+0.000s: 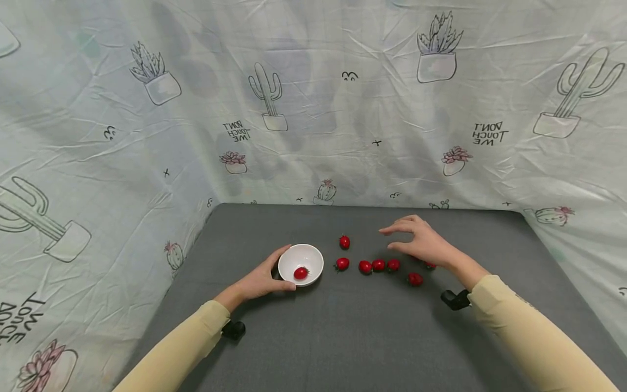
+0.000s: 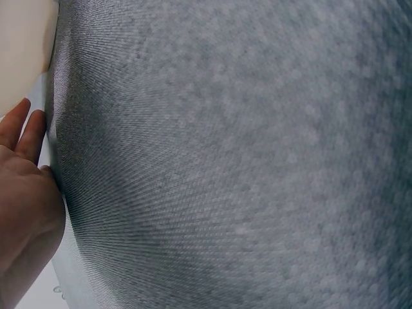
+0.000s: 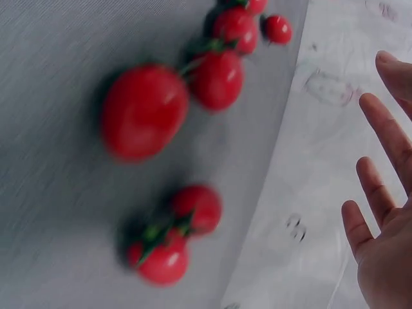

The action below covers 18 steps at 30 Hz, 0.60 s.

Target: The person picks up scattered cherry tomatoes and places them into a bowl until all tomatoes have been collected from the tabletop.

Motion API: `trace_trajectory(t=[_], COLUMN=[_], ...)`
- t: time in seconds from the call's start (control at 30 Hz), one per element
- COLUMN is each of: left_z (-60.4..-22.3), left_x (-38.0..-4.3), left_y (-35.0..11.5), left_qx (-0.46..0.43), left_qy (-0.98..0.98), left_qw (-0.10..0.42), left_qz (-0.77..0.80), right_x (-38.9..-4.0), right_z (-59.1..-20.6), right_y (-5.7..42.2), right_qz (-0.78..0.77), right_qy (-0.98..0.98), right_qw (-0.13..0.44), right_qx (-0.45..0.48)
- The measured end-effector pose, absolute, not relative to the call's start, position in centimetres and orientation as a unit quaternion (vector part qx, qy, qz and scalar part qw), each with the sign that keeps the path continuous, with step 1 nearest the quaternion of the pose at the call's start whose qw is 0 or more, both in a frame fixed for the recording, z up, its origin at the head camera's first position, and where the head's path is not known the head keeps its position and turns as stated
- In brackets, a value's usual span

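A small white bowl [image 1: 301,255] stands left of the table's middle with one cherry tomato [image 1: 301,273] inside it. My left hand [image 1: 262,280] holds the bowl from the left, thumb at the near side and fingers at the far side. In the left wrist view only part of the bowl [image 2: 22,45] shows beside the fingers. Over the right part of the table hovers my right hand [image 1: 423,242], fingers spread from the thumb and holding nothing. Several cherry tomatoes [image 1: 379,265] lie between the bowl and this hand, one [image 1: 430,266] partly hidden beneath it.
A dark grey cloth covers the table [image 1: 338,337]. Behind it and at the sides hangs a pale curtain [image 1: 303,158] printed with cacti. A black wrist device [image 1: 454,299] sits under the right sleeve, another [image 1: 234,330] under the left.
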State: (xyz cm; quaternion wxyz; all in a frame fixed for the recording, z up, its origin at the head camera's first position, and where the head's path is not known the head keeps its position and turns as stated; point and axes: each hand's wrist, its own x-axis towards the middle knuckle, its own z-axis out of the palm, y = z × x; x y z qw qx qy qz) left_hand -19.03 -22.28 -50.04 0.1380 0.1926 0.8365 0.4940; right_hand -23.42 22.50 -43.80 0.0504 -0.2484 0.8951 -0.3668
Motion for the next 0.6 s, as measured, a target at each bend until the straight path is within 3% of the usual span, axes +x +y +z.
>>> trace_trajectory(t=[0.6], left_z=[-48.0], left_x=[-18.3], left_y=[-21.8], left_qx=[0.182], left_qy=[0.835], left_qw=[0.150], left_qz=[0.497], right_x=[-22.3], right_z=[-45.9], right_y=[30.3], right_qz=[-0.341], right_qy=[0.918], right_qw=[0.040], right_qx=[-0.196])
